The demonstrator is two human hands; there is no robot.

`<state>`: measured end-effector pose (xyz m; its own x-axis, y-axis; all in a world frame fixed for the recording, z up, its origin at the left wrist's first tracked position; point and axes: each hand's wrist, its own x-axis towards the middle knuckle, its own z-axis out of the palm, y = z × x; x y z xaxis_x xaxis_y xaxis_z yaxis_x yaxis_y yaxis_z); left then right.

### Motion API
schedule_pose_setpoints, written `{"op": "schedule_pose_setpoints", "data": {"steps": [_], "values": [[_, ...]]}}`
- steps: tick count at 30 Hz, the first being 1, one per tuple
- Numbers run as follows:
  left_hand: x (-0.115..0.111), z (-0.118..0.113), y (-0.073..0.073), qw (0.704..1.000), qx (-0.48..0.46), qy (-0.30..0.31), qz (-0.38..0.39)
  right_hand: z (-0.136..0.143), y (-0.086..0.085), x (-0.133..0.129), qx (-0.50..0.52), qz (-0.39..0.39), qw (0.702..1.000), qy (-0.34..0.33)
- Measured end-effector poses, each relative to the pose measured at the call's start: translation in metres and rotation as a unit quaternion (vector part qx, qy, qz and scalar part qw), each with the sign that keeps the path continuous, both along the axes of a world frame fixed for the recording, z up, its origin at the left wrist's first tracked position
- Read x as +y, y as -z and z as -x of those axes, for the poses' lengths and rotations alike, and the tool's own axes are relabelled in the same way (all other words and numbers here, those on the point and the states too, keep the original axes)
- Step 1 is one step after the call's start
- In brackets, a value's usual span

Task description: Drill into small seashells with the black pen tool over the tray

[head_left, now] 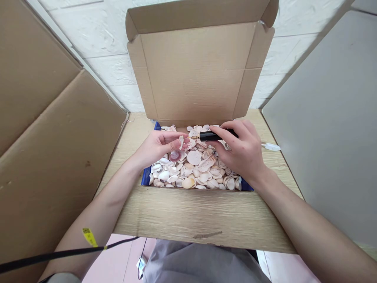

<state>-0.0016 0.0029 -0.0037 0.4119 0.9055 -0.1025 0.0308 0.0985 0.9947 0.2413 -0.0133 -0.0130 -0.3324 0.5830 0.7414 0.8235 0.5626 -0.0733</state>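
My left hand [165, 146] is closed over the left half of a box of seashells, pinching a small pale shell [181, 142] between thumb and fingers. In my right hand [240, 145] lies a thick black pen-shaped tool [209, 136], held nearly level with its brass-coloured tip [194, 137] pointing left. That tip is close to the left fingertips; whether it touches the shell I cannot tell. Below both hands, white, pink and tan seashells [194, 158] fill the box. A purplish round shell [174, 156] shows just under the left thumb.
The box's cardboard lid [197, 70] stands raised against a white brick wall [88, 35]. Cardboard [59, 157] flanks the wooden table [188, 212] on the left, a grey panel [324, 118] on the right. A white object [271, 146] lies right of the box. A black cable [53, 254] crosses lower left.
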Motion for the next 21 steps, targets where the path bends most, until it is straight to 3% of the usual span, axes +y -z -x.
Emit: {"op": "schedule_pose_setpoints", "data": {"steps": [5,16,21], "values": [[-0.0025,-0.0037,-0.0031,0.998,-0.032,0.015,0.042,0.0013,-0.0035,-0.0025,-0.003,-0.012,1.000,0.010],[-0.0007,-0.0014,-0.0070,0.999,0.030,0.028,0.029,-0.0023,0.0026,0.0017,0.002,-0.072,0.997,-0.037],[-0.0027,-0.0046,-0.0089,0.999,0.008,0.004,0.033,-0.0015,0.0053,0.0032,0.003,-0.030,0.999,-0.026]]}}
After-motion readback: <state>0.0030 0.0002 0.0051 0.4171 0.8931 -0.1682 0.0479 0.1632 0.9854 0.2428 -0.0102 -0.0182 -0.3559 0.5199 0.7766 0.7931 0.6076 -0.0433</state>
